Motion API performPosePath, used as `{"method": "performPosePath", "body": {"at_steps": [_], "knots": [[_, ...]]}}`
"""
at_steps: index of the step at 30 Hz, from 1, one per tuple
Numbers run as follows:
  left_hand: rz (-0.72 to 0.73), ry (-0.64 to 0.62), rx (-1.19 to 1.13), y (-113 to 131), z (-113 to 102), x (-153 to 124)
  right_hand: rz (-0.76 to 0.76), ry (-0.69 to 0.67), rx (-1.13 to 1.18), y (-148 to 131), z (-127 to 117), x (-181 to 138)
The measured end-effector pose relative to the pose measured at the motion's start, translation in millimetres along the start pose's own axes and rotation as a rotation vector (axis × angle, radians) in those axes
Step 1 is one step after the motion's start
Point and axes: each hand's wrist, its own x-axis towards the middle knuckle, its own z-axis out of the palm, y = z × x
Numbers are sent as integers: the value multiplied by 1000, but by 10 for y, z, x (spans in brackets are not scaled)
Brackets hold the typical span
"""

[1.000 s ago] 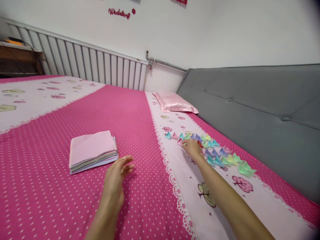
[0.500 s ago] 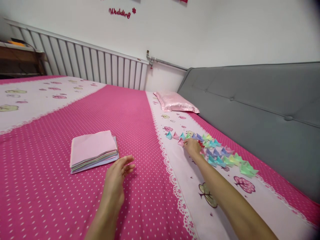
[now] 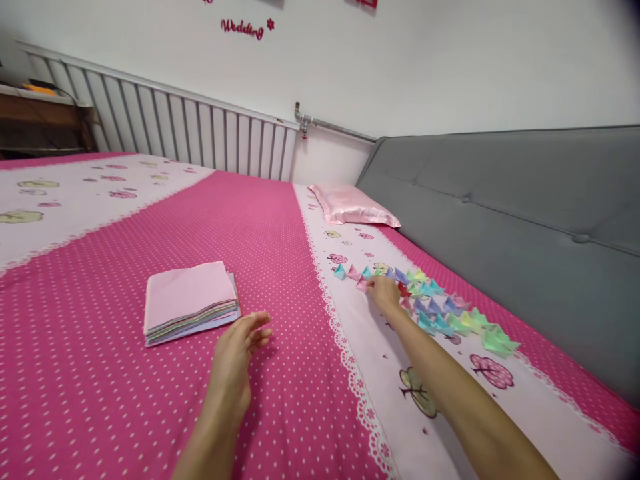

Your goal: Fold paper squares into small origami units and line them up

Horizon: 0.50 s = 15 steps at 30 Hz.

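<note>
- My left hand (image 3: 235,357): half spread, fingers loosely curled with nothing between them, just beside the near right corner of the paper stack (image 3: 191,299). Pose unchanged from the earlier frames.
- My right hand (image 3: 385,293): thumb and fingertips drawn together at the right edge of a pink paper boat (image 3: 361,284). Whether they pinch it, I cannot tell; my hand hides the contact. It keeps the same place as half a second ago.
- Pink paper boat: on the white band (image 3: 360,327) of the bed sheet (image 3: 300,400), in front of the far row, not visibly moved.
- Other paper boats (image 3: 435,308): in rows right of my right hand, arrangement unchanged.
- Whole view: shifted slightly rightward, the pillow (image 3: 353,205) and headboard (image 3: 500,193) included; my head has turned a little left.
</note>
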Motion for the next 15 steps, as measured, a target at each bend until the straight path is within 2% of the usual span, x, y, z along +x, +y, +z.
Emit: {"method": "performPosePath", "body": {"at_steps": [5,8,12,13,15], "knots": [[13,-14,-15,-18,22,-6,-39,63,92,-150,-182,-134],[25,-35,9,-37,34,-32,-141,68,206,-367,-338,-248],[28,-25,24,-42,28,-62,-320,2,398,-758,-576,-474],[26,-13,14,-41,23,-65,-379,-23,475,-863,-650,-554],[29,-2,-14,-40,15,-70,-483,-135,860,-1072,-824,-746]]}}
